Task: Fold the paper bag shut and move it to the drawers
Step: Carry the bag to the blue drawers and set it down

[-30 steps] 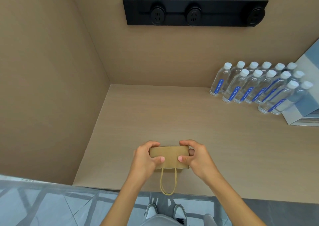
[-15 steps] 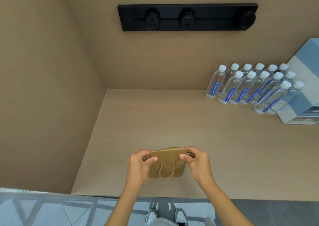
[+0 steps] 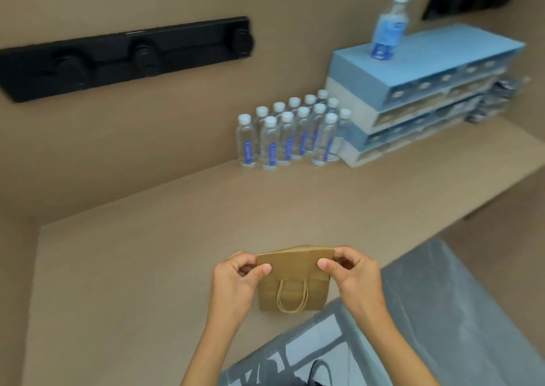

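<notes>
Brown paper bag [image 3: 293, 279] stands at the table's [image 3: 147, 253] near edge, left hand [image 3: 236, 276] and right hand [image 3: 351, 270] each pinching a top corner. The drawers [image 3: 418, 90] far right are blurred, their contents unreadable.

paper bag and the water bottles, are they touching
Apart. The head view shows the paper bag pinched at its top corners by the left hand and right hand, with bare counter between it and the water bottles by the wall.

Both hands [image 3: 295, 279] pinch folded paper bag [image 3: 293, 279] corners
</notes>
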Demonstrator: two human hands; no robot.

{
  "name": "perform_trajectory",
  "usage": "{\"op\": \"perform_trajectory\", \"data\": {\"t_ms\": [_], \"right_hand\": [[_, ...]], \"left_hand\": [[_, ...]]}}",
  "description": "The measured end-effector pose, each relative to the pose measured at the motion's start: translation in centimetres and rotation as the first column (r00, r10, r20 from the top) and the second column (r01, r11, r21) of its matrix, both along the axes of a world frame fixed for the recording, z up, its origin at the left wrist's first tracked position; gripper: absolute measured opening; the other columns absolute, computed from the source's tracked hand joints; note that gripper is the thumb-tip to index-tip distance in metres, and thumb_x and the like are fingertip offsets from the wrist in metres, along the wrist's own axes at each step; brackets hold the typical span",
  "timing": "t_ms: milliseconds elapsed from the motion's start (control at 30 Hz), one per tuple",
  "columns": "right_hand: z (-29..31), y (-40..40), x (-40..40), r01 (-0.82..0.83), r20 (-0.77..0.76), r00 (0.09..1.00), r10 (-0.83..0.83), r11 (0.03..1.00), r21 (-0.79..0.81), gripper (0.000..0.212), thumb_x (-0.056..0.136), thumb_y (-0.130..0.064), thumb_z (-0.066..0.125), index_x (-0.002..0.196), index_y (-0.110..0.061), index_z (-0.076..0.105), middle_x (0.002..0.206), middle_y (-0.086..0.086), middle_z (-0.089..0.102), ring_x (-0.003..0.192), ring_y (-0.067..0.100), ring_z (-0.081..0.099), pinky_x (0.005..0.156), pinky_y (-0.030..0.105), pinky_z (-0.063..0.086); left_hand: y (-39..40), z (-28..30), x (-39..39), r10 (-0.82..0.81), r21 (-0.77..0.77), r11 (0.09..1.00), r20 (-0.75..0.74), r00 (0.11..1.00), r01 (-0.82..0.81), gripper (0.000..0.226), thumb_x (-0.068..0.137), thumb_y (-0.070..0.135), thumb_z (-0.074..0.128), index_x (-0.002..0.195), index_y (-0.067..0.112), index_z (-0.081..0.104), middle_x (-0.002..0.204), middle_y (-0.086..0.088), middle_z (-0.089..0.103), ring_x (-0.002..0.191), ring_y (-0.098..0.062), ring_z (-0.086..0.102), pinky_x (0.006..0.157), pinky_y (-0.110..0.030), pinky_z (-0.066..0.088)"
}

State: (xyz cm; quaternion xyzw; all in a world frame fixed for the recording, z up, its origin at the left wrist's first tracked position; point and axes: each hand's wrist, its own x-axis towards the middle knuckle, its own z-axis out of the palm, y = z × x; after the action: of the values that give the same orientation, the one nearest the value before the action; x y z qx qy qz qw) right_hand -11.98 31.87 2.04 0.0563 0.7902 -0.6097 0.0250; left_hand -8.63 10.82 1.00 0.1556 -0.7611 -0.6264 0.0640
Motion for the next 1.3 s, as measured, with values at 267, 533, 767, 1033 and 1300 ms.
{"op": "perform_trajectory", "data": {"t_ms": [267, 533, 767, 1033, 1300], "right_hand": [[2.0, 18.7, 2.9, 0.370, -0.116, 0.920, -0.375, 0.927, -0.065, 0.017, 0.076, -0.003, 0.077, 0.071, -0.018, 0.074, 0.066, 0.006, 0.065, 0.059, 0.010, 0.054, 0.057, 0.015, 0.046], [3.4, 37.4, 5.1, 0.631, -0.157, 0.757, -0.634, 0.772, -0.078, 0.022, 0.074, 0.001, 0.077, 0.062, -0.015, 0.068, 0.055, -0.012, 0.054, 0.051, 0.003, 0.045, 0.052, 0.012, 0.039], [3.3, 48.6, 4.6, 0.757, -0.193, 0.622, -0.758, 0.646, -0.096, 0.026, 0.076, -0.002, 0.076, 0.063, -0.024, 0.070, 0.056, -0.014, 0.060, 0.052, 0.001, 0.049, 0.051, 0.008, 0.040], [2.3, 59.8, -2.2, 0.824, -0.192, 0.539, -0.820, 0.561, -0.084, 0.026, 0.075, 0.000, 0.076, 0.062, -0.021, 0.069, 0.056, -0.015, 0.059, 0.051, 0.000, 0.048, 0.052, 0.008, 0.040], [3.8, 71.4, -13.4, 0.815, -0.226, 0.555, -0.800, 0.578, -0.044, 0.025, 0.074, 0.002, 0.076, 0.059, -0.011, 0.061, 0.053, -0.015, 0.050, 0.049, 0.000, 0.040, 0.050, 0.007, 0.035]], "left_hand": [[19.2, 2.6, -6.2, -0.411, 0.035, 0.910, -0.051, 0.910, 0.413, 0.034, 0.073, 0.002, 0.079, 0.057, 0.030, 0.070, 0.053, 0.016, 0.057, 0.053, -0.003, 0.046, 0.054, -0.015, 0.040], [40.8, 4.4, -9.8, -0.696, -0.007, 0.714, -0.116, 0.709, 0.700, 0.030, 0.074, -0.003, 0.077, 0.062, 0.024, 0.069, 0.056, 0.016, 0.064, 0.053, 0.004, 0.054, 0.054, -0.008, 0.040], [54.0, 3.9, -13.8, -0.811, -0.064, 0.579, -0.144, 0.567, 0.812, 0.021, 0.074, 0.004, 0.078, 0.069, 0.024, 0.074, 0.068, 0.005, 0.066, 0.062, -0.006, 0.058, 0.060, -0.015, 0.045], [67.1, 2.9, -21.8, -0.863, -0.066, 0.496, -0.148, 0.483, 0.866, 0.022, 0.076, 0.005, 0.077, 0.068, 0.025, 0.072, 0.066, 0.006, 0.063, 0.060, -0.005, 0.055, 0.059, -0.015, 0.045], [78.2, 3.5, -32.7, -0.842, -0.062, 0.532, -0.146, 0.519, 0.845, 0.016, 0.075, 0.007, 0.077, 0.069, 0.020, 0.072, 0.065, 0.008, 0.064, 0.060, -0.007, 0.055, 0.059, -0.017, 0.045]]}}
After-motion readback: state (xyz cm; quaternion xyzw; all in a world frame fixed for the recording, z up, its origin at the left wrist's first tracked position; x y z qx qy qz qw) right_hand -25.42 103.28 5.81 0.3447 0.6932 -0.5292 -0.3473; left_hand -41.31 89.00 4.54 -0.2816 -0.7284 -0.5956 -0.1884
